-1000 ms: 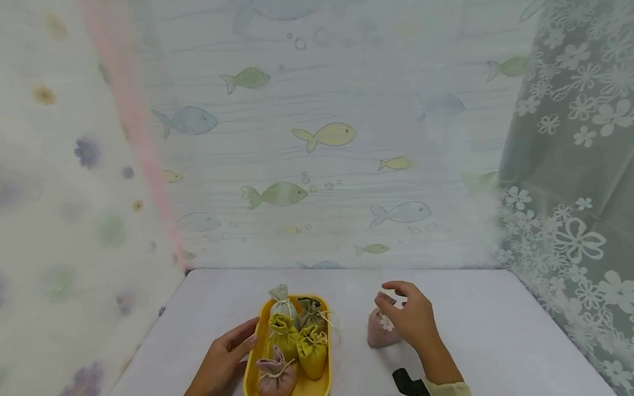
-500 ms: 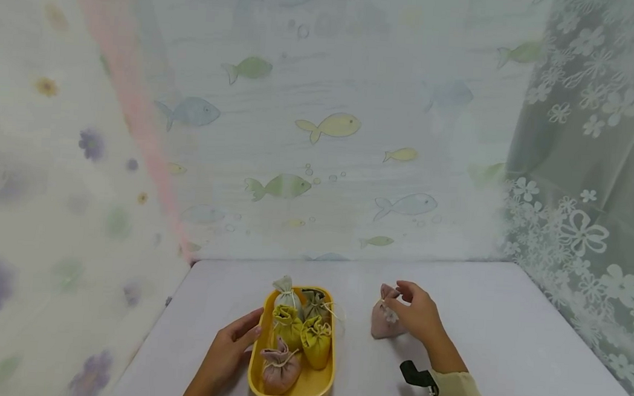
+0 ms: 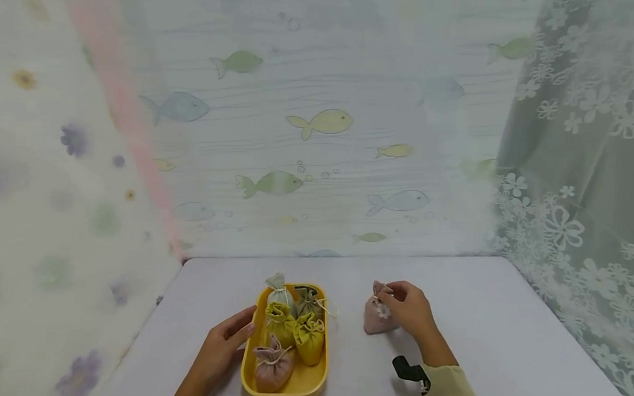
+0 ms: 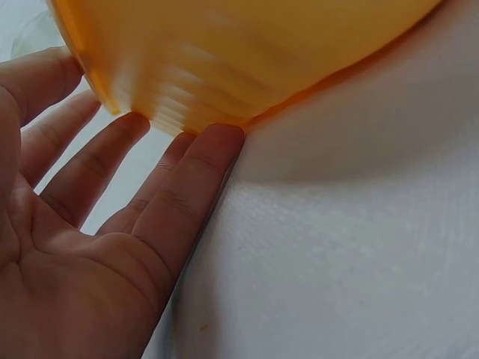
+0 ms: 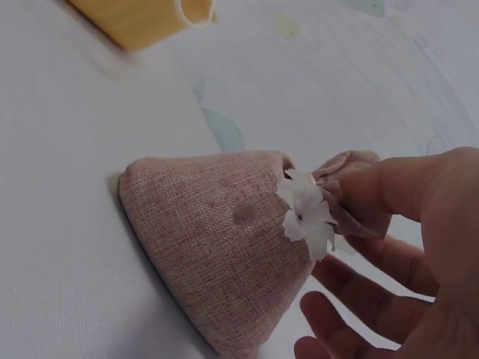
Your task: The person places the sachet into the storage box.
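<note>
A pink drawstring pouch (image 3: 377, 320) with a white flower on its front stands on the table right of the yellow tray. My right hand (image 3: 411, 307) pinches its gathered neck between thumb and fingers. Close up in the right wrist view, the pouch (image 5: 217, 239) leans a little, its base at the table. Fingers of my left hand (image 3: 221, 343) rest, fairly straight, against the left side of the yellow tray (image 3: 307, 391). In the left wrist view the fingertips touch the tray's wall (image 4: 224, 60) from outside.
Several pouches lie in the tray: a whitish one (image 3: 281, 296) and an olive one (image 3: 309, 302) at the back, yellow ones (image 3: 309, 343) in the middle, a pink one (image 3: 274, 368) in front. Curtains with fish and flowers surround the white table (image 3: 483, 329).
My right thumb and fingers have come together on the neck of the pink pouch, from being spread over its top. My left hand stays at the tray.
</note>
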The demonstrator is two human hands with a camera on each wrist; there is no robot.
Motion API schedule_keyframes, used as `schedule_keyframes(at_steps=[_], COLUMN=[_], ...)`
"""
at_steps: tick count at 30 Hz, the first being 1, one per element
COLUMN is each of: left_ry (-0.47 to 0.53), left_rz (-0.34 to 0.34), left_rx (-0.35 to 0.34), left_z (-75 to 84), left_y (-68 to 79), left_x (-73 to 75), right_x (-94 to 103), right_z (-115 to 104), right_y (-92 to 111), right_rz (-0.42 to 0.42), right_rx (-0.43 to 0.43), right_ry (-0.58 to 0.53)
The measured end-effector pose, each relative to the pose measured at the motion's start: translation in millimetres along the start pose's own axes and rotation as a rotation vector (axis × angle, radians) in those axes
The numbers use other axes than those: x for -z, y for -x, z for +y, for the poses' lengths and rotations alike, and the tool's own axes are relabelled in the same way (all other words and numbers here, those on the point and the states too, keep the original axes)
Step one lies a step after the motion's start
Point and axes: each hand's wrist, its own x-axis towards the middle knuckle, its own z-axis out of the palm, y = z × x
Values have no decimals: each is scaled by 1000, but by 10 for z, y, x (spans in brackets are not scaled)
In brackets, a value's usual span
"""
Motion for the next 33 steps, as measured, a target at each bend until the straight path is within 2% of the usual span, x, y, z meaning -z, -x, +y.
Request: schedule_keyframes(at_steps=[7, 22, 33], left_ry=[0, 22, 32], left_rz=[-2, -2, 6], left_rx=[-8, 8, 2], left_z=[-17, -24, -8], left_y=[-15, 2, -5], left_x=[-1, -37, -22], right_x=[-7, 71, 70], right_z=[-46, -147, -372], right_y=[30, 107, 186], right_rz=[39, 27, 38], right_rx=[49, 80, 172], right_ry=[0, 8, -12])
